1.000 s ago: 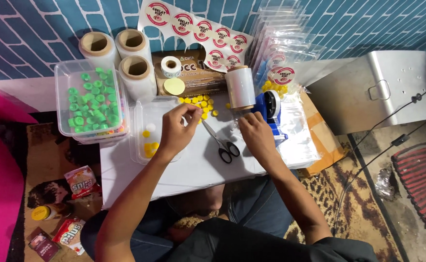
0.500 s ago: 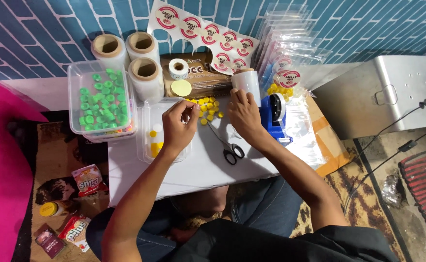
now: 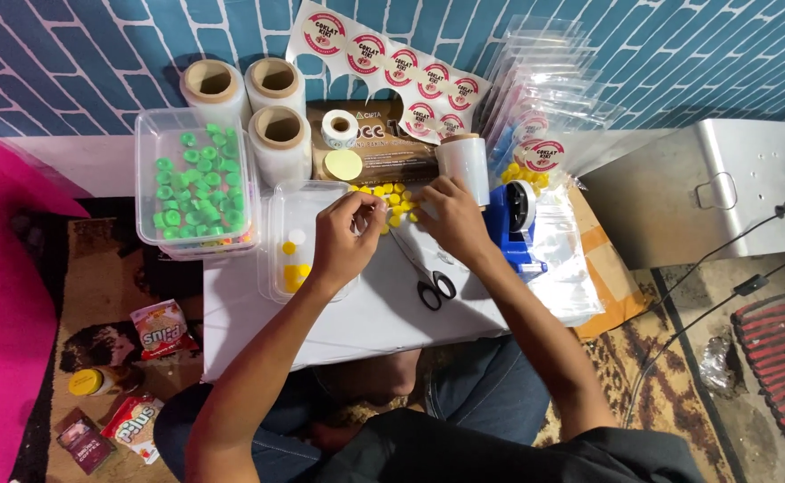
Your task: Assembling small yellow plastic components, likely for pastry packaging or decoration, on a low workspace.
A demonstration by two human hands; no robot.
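Observation:
A loose pile of small yellow caps (image 3: 394, 199) lies at the back of the white table (image 3: 357, 313). My right hand (image 3: 453, 222) rests on the right side of that pile, with its fingertips curled down onto a cap. My left hand (image 3: 346, 240) hovers just left of the pile above a clear tub (image 3: 296, 234) holding a few yellow and white pieces. Its thumb and fingers are pinched together, and whatever is between them is hidden. Black-handled scissors (image 3: 428, 275) lie between my two forearms.
A clear box of green caps (image 3: 191, 183) stands at the left, with three rolls of wrap (image 3: 278, 134) behind it. A film roll (image 3: 464, 165), a blue tape dispenser (image 3: 518, 225), sticker sheets (image 3: 392, 63) and plastic bags (image 3: 562, 241) lie right. A metal box (image 3: 714, 188) and snack packets (image 3: 162, 326) sit on the floor.
My right hand has moved from beside the scissors up and back onto the yellow caps. My left hand stays pinched in about the same place. The view has shifted a little.

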